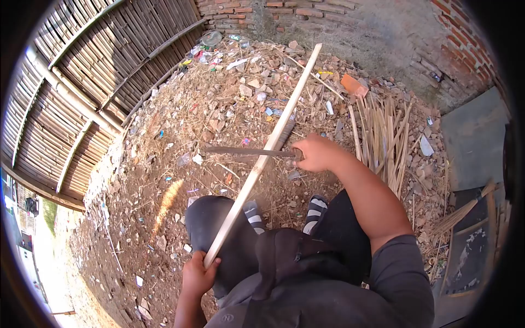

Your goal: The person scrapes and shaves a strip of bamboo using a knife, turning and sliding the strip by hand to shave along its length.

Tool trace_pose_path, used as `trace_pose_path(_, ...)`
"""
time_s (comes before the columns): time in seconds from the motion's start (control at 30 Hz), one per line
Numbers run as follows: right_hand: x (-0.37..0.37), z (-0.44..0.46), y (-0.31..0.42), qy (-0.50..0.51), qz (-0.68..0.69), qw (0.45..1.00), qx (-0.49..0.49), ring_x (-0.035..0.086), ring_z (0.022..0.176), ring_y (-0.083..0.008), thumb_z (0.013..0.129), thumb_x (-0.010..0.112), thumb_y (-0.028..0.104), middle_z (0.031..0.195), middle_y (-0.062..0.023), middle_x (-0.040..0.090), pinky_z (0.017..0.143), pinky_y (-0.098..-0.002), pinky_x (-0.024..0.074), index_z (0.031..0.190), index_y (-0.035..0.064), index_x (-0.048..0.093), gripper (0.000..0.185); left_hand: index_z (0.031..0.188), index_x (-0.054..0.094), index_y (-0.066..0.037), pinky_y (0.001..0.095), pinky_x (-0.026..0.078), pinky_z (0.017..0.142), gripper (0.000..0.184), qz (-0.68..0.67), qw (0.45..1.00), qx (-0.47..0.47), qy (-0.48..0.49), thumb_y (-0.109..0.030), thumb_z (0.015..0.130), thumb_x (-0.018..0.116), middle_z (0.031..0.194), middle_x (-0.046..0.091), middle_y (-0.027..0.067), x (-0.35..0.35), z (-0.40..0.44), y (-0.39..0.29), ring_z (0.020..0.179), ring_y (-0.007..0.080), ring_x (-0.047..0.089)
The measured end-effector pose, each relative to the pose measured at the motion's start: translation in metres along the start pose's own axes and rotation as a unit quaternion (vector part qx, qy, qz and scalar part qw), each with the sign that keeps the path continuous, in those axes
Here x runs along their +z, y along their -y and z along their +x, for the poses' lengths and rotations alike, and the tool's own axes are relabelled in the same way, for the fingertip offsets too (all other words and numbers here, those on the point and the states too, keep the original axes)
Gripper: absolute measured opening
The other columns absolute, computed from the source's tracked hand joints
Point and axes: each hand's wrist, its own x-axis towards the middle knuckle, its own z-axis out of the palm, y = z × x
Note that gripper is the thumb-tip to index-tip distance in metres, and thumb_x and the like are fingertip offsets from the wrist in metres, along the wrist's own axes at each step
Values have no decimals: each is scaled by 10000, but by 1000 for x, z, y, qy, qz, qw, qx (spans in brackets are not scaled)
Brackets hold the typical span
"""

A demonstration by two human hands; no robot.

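My left hand [198,277] is closed around the near end of a long pale bamboo strip [240,195], beside my left knee. The strip slants up and away to the right, its far end pointing toward the brick wall. Closed on the handle of a machete, my right hand [317,153] is in front of my knees. The dark machete blade [235,150] points left and lies across the strip about midway along it; whether it bites into the strip I cannot tell. Beneath the strip, partly hidden, is a dark ridged piece of wood [285,134].
A pile of thin split strips [385,134] lies on the right, near an orange brick [354,86]. Rubble and litter cover the dirt ground [180,136]. A bamboo fence [82,71] stands at left, a brick wall [355,27] behind, and grey panels [473,145] at right.
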Motion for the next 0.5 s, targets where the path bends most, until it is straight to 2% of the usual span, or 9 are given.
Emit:
trace_pose_path(0.07, 7, -4, 11, 29, -52, 997, -42, 701, 861, -392, 756, 735, 228, 855, -171, 715, 752, -509, 556, 948, 119, 710, 222, 936, 620, -18, 450, 537, 662, 333, 10, 1000, -5, 7, -293, 870, 797, 748, 687, 189, -1, 1, -2, 730, 353, 711)
trace_pose_path(0.2, 8, -16, 39, 50, -102, 991, -72, 681, 776, -397, 778, 772, 292, 773, -160, 685, 689, -511, 528, 939, 127, 704, 240, 927, 628, -32, 485, 547, 674, 384, 2, 1000, 6, 15, -374, 868, 793, 740, 690, 201, -2, 4, 5, 735, 410, 704)
trace_pose_path(0.3, 4, -6, 19, 66, -65, 995, -42, 703, 875, -385, 760, 746, 265, 864, -155, 715, 772, -515, 557, 994, 144, 724, 265, 962, 645, -33, 487, 558, 709, 409, 23, 1000, 11, 12, -398, 857, 795, 777, 702, 209, -4, 4, 5, 775, 415, 712)
trace_pose_path(0.33, 3, -5, 13, 24, -37, 999, -13, 704, 880, -375, 766, 757, 278, 877, -152, 718, 775, -515, 553, 1014, 146, 730, 282, 974, 648, -33, 488, 560, 717, 416, 26, 1000, 7, 13, -404, 854, 795, 786, 705, 212, -5, 3, 3, 783, 417, 713)
trace_pose_path(0.43, -8, -6, 7, 4, -32, 998, 44, 704, 883, -371, 763, 750, 258, 896, -151, 723, 770, -512, 553, 1010, 131, 726, 279, 958, 642, -37, 496, 558, 709, 420, 41, 999, 17, 7, -415, 853, 792, 784, 704, 212, -3, 4, 5, 777, 419, 710)
trace_pose_path(0.5, -9, -12, 16, 25, -72, 997, 17, 704, 890, -370, 761, 744, 250, 896, -146, 723, 767, -509, 553, 1011, 129, 725, 278, 942, 634, -37, 499, 554, 698, 416, 45, 998, 37, -2, -410, 851, 795, 777, 701, 211, -1, 4, 8, 768, 419, 708)
